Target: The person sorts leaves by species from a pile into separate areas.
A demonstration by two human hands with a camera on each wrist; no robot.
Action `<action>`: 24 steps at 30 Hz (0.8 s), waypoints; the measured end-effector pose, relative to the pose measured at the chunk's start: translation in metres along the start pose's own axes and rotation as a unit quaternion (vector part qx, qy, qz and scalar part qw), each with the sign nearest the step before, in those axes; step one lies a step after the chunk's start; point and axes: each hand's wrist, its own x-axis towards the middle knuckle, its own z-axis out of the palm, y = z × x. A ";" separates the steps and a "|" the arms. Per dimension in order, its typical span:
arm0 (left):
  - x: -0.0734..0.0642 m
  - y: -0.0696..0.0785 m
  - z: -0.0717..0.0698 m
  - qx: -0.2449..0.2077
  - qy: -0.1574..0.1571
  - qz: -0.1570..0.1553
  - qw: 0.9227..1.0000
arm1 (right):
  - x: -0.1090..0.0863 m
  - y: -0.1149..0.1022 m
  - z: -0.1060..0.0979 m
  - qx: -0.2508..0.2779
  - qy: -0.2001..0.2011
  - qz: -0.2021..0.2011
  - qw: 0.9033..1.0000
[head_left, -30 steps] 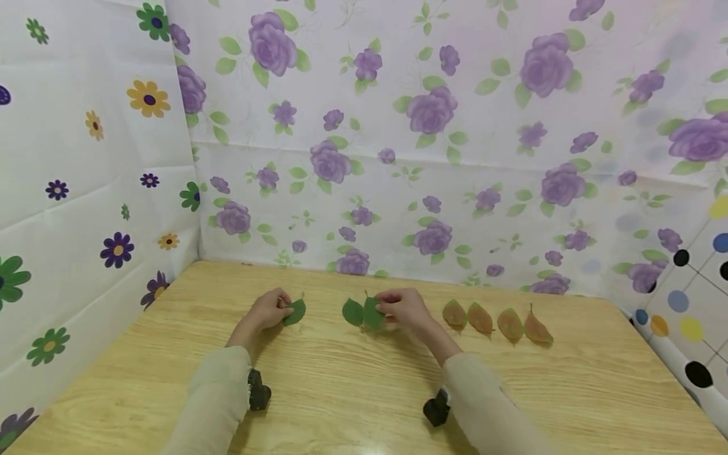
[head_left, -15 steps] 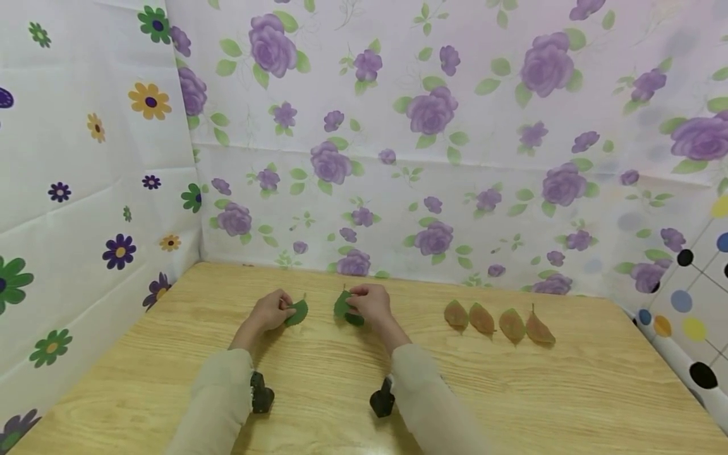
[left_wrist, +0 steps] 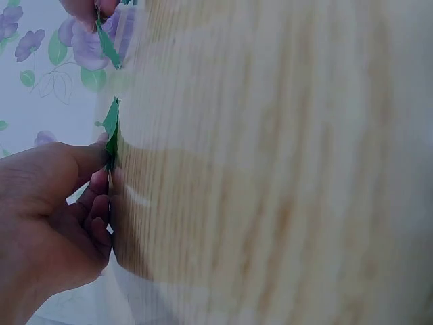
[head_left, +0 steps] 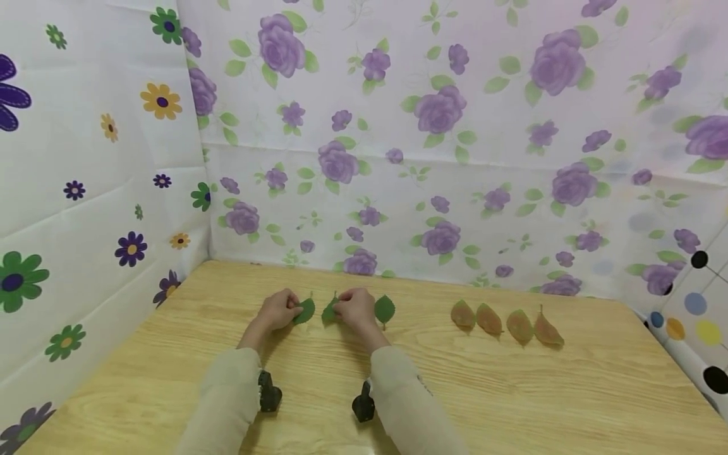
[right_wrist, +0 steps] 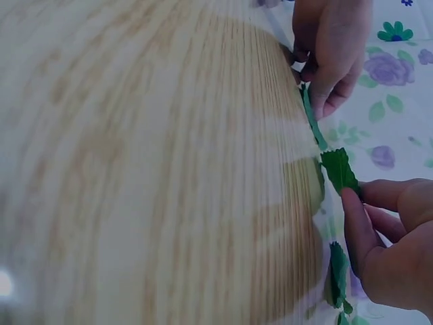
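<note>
My left hand point(head_left: 280, 309) pinches the left edge of a green leaf point(head_left: 306, 310) lying at the table's far side; its stem points away from me. Just to the right, my right hand point(head_left: 355, 308) holds a second green leaf point(head_left: 329, 311) between thumb and fingers. In the right wrist view this leaf point(right_wrist: 340, 170) is tilted up, its tip close to the leaf point(right_wrist: 311, 116) under my left hand. A third green leaf point(head_left: 385, 308) lies flat to the right of my right hand, stem toward me.
Several reddish-brown leaves point(head_left: 520, 325) lie in a row farther right on the wooden table point(head_left: 512, 398). A flowered cloth point(head_left: 398, 208) hangs behind the table's back edge, and another patterned cloth point(head_left: 114, 208) hangs at the left.
My right hand has carried its green leaf leftward, past the third green leaf, to beside the one my left hand holds. The left hand stays at its leaf.
</note>
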 end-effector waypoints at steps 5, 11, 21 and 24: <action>0.001 0.002 0.000 -0.002 0.000 -0.002 1.000 | 0.001 0.001 -0.002 -0.051 0.000 -0.015 0.999; 0.000 0.003 0.000 0.004 -0.002 0.003 1.000 | -0.001 -0.003 -0.008 -0.124 -0.003 -0.036 0.992; -0.001 0.005 0.000 0.010 0.007 0.003 1.000 | -0.005 -0.008 -0.022 -0.126 -0.067 -0.068 0.987; -0.001 0.002 0.001 0.000 0.009 -0.003 1.000 | -0.009 -0.011 -0.030 -0.146 -0.083 -0.088 0.982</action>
